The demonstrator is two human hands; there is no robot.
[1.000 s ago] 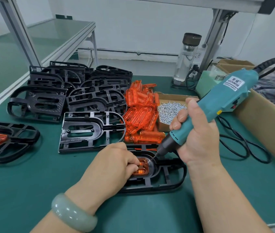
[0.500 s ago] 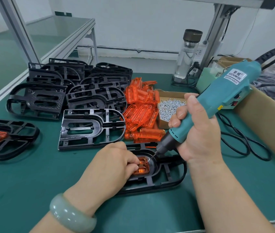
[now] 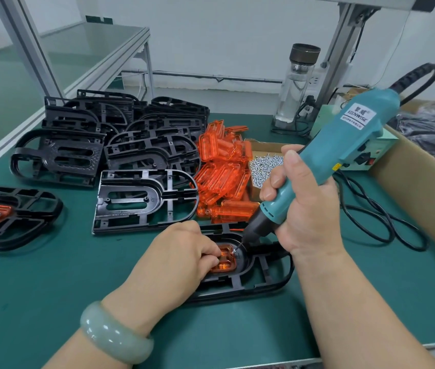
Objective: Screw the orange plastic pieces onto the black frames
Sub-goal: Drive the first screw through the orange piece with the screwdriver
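Observation:
A black frame [image 3: 261, 284] lies on the green mat near the front edge, with an orange plastic piece [image 3: 224, 263] seated in its rounded end. My left hand [image 3: 176, 258] rests on the frame, its curled fingers pressing on the orange piece and hiding most of it. My right hand [image 3: 304, 209] grips a teal electric screwdriver [image 3: 344, 150], tilted, with its bit tip at the orange piece's far corner. A loose pile of orange pieces [image 3: 224, 177] lies behind the frame. Several black frames [image 3: 120, 145] are stacked at the back left.
A cardboard tray of small silver screws [image 3: 264, 166] sits behind my right hand. A finished frame with an orange piece [image 3: 11, 217] lies at the far left. A large cardboard box [image 3: 423, 198], the driver's power unit [image 3: 376, 153], a black cable [image 3: 386, 222] and a glass bottle [image 3: 298, 83] are on the right.
The view has shifted slightly. The screwdriver now stands a little steeper, its bit still on the orange piece. Both hands stay where they were.

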